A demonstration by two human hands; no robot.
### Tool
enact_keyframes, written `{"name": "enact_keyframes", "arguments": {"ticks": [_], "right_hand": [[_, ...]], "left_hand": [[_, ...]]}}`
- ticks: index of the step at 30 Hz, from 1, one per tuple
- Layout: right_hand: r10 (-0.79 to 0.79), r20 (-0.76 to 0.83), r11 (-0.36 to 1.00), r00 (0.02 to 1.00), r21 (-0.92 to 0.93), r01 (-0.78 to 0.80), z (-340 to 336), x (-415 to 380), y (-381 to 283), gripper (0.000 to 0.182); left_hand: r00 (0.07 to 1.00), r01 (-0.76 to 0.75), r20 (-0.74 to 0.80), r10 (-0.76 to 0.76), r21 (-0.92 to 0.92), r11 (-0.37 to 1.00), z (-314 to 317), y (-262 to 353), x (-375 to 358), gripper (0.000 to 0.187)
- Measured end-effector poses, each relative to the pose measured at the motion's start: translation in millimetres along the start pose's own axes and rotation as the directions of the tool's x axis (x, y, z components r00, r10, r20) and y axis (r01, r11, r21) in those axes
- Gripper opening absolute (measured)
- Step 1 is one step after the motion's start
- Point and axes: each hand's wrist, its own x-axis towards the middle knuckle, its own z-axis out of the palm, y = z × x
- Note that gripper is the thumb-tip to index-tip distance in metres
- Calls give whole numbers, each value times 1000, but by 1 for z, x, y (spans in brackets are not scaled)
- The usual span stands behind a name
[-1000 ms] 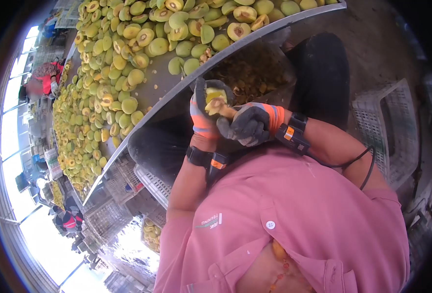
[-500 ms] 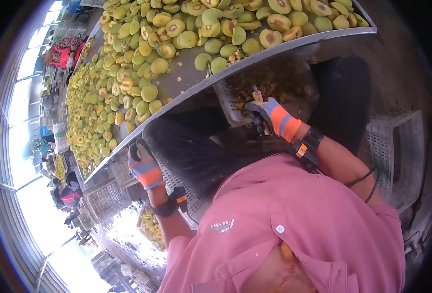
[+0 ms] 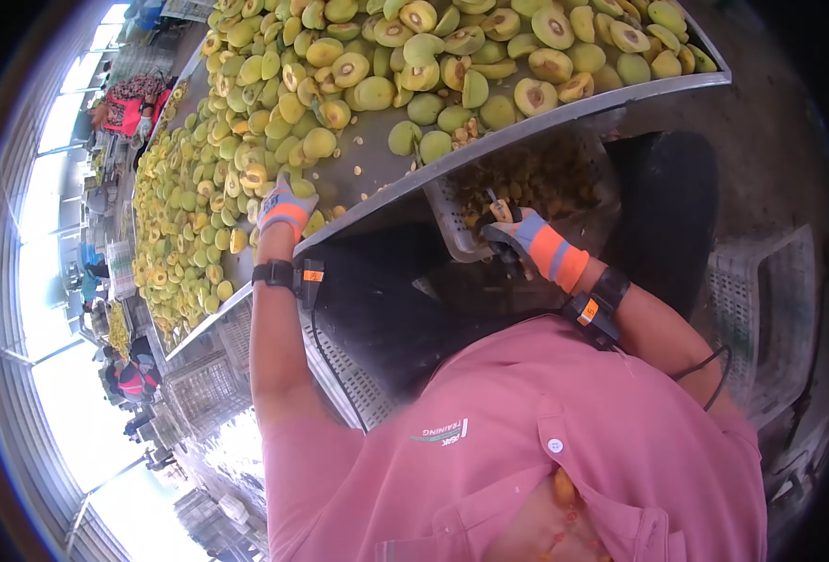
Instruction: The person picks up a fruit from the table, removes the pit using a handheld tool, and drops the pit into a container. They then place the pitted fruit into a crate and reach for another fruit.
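a broad grey metal-edged table (image 3: 363, 155) spans from nine o'clock round to one, bearing a thick heap of round green and yellow halved fruit (image 3: 349, 70), some cut faces up with brown centres. a pale slatted plastic crate (image 3: 789, 272) sits at three o'clock, and a white perforated plastic crate (image 3: 351, 375) at seven. at two o'clock, below the table's near edge, a white plastic basket (image 3: 449, 225) holds brown and yellow scraps. a co-worker in red (image 3: 129, 114) is far off at ten o'clock.

the left hand (image 3: 286, 208), in a grey glove with orange bands, is at ten o'clock over the table edge, fingers down among the fruit beside a green piece; whether it is closed on one i cannot tell. the right hand (image 3: 524, 239), gloved alike, is at two o'clock by the basket, closed round a short tan-handled tool (image 3: 500, 210), its thin metal tip pointing up.
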Motion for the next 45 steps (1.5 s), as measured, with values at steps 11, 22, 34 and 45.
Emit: {"name": "enact_keyframes", "arguments": {"ticks": [11, 22, 34, 45], "right_hand": [[-283, 206, 955, 937, 146, 257, 5, -28, -34, 26], [-306, 331, 947, 892, 198, 251, -7, -46, -69, 40], [-301, 390, 951, 870, 195, 241, -10, -46, -63, 39], [-236, 384, 969, 893, 23, 246, -10, -39, -56, 45]], "left_hand": [[872, -490, -332, 361, -615, 618, -17, 89, -88, 55], [760, -602, -305, 574, -664, 444, -40, 163, -141, 56], [762, -450, -278, 585, -877, 169, -21, 150, -135, 49], [753, -591, -293, 589, -694, 411, -31, 166, -156, 48]]}}
